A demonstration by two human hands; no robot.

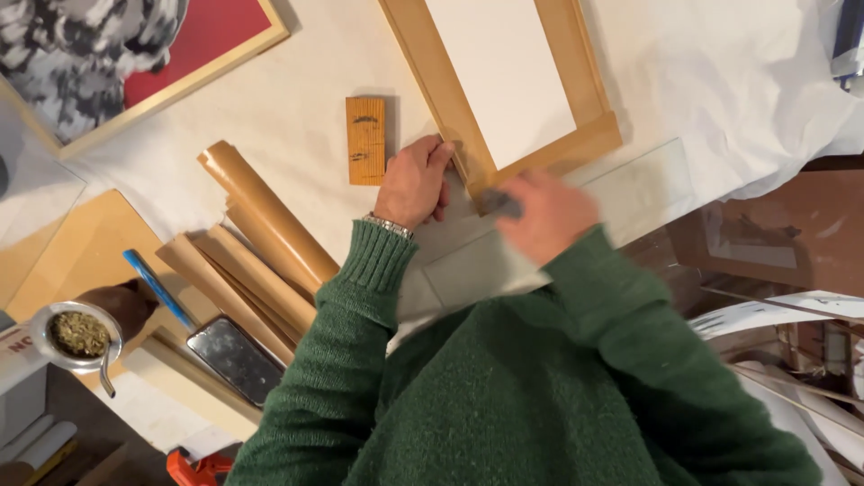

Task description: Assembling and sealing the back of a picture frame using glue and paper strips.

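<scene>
Gripping a small dark tool [500, 203], my right hand [549, 216] met the wooden frame [540, 153] at its near corner on the white table cover [306, 108]; my left hand [414, 180], fingers curled, pressed beside that corner.

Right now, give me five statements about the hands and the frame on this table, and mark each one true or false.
1. The left hand rests at the near corner of the wooden frame. True.
2. The right hand is empty. False: it grips a small dark object, blurred.
3. A small wooden block lies left of the left hand. True.
4. The rolled brown paper tubes lie inside the frame. False: they lie apart, to its left.
5. The person's sleeves are red. False: they are green.
</scene>
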